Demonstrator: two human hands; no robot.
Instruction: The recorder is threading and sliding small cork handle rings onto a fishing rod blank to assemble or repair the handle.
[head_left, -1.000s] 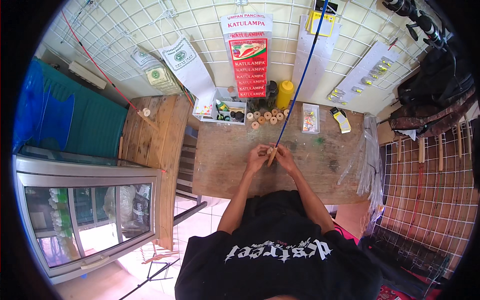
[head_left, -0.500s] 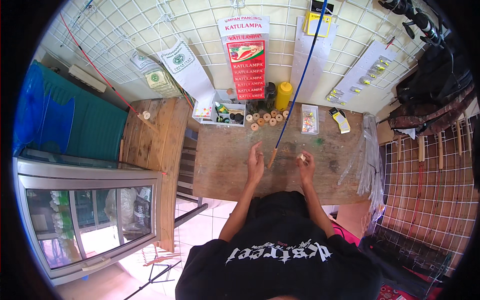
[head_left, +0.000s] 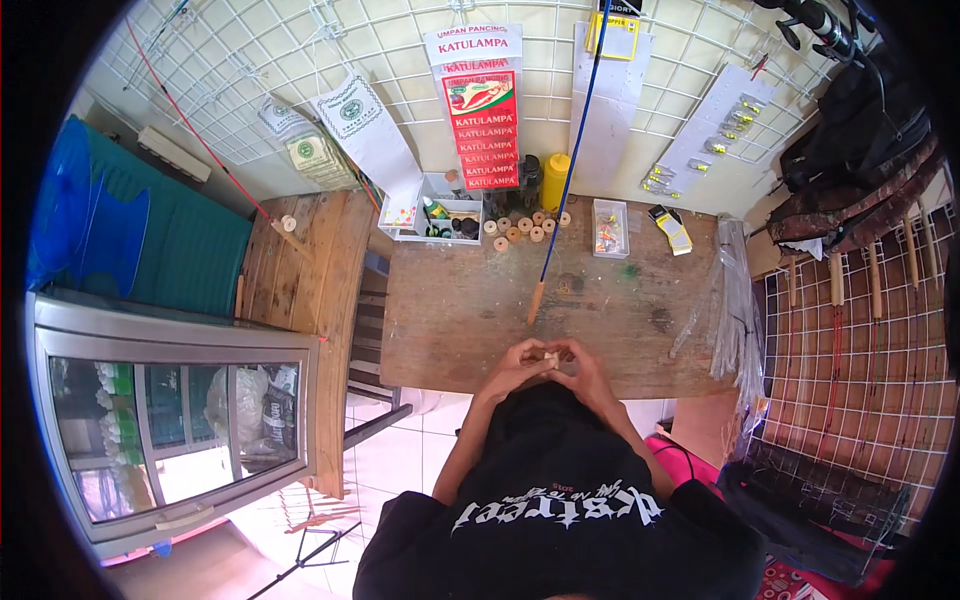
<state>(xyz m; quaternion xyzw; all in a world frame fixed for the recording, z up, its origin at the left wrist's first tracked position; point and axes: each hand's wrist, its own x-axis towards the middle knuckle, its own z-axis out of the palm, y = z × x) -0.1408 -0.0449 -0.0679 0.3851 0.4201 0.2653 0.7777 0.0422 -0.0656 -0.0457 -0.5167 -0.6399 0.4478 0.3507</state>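
My left hand (head_left: 515,365) and my right hand (head_left: 580,365) meet at the near edge of the wooden table (head_left: 450,320). Together they pinch a small pale piece (head_left: 550,357) between the fingertips. A blue fishing rod (head_left: 565,170) with a wooden butt leans from the table up against the wire grid wall, its butt end resting a little beyond my hands. Several round wooden spools (head_left: 525,228) lie at the back of the table.
A white open box (head_left: 440,215), a yellow bottle (head_left: 555,180) and a small clear box (head_left: 608,228) stand at the table's back. Clear plastic sleeves (head_left: 730,300) hang off the right edge. A glass cabinet (head_left: 170,430) and a wooden rack (head_left: 300,260) are to the left.
My hands left the rod's butt, parted for a moment, then drew back together at the near table edge around the small pale piece.
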